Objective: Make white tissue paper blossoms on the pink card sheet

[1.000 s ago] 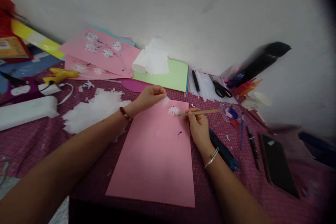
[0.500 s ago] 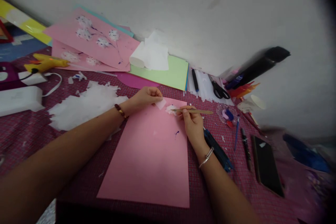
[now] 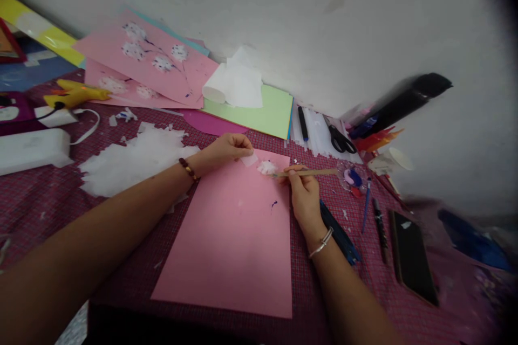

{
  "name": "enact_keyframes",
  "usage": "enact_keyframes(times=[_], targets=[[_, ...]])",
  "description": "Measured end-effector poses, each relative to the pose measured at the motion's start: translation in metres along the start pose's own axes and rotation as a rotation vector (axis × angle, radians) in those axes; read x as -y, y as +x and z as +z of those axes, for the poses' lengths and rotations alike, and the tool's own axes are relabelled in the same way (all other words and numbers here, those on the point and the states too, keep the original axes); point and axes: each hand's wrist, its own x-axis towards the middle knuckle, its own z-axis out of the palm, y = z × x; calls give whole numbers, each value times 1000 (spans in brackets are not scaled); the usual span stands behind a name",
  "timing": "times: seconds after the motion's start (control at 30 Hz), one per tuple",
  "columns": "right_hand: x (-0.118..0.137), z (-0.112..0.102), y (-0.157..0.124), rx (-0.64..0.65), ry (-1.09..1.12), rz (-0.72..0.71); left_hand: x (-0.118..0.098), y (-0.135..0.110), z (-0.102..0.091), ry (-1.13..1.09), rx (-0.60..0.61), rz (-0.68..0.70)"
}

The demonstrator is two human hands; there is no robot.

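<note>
A pink sheet of paper (image 3: 230, 242) lies in front of me, with a small tuft of crumpled white paper (image 3: 267, 166) near its top edge. Just left of the tuft, my left hand (image 3: 234, 148) pinches a small white paper piece (image 3: 250, 160) between thumb and fingers. My right hand (image 3: 304, 194) is closed round a thin flat wooden stick (image 3: 318, 172), at the sheet's right edge. The stick's tip points left and sits just below the tuft; whether they touch I cannot tell. A small dark purple mark (image 3: 274, 204) shows on the sheet.
Torn white paper pieces (image 3: 133, 156) are heaped at left, near a yellow glue gun (image 3: 75, 94). Pink sheets with white flowers (image 3: 149, 56) and a white roll (image 3: 214, 89) lie behind. Scissors (image 3: 340, 140), a paint palette (image 3: 351, 178), a brush (image 3: 366, 206) and a phone (image 3: 413, 256) are at right.
My right hand has drawn back slightly to the right, taking the stick's tip off the tuft to below it. My left hand still pinches the paper piece. The view has shifted slightly.
</note>
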Motion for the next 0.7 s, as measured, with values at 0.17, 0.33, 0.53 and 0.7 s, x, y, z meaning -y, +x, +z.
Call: enact_keyframes(times=[0.17, 0.33, 0.53, 0.7], targets=[[-2, 3, 1, 31, -111, -32, 3, 2, -1, -41, -21, -11], [-4, 5, 3, 26, -100, -33, 7, 7, 1, -158, -55, -13], [0, 4, 2, -19, -108, -40, 6, 9, 0, -138, -37, -54], [5, 2, -1, -36, -76, -31, 3, 4, -3, -70, 34, -40]])
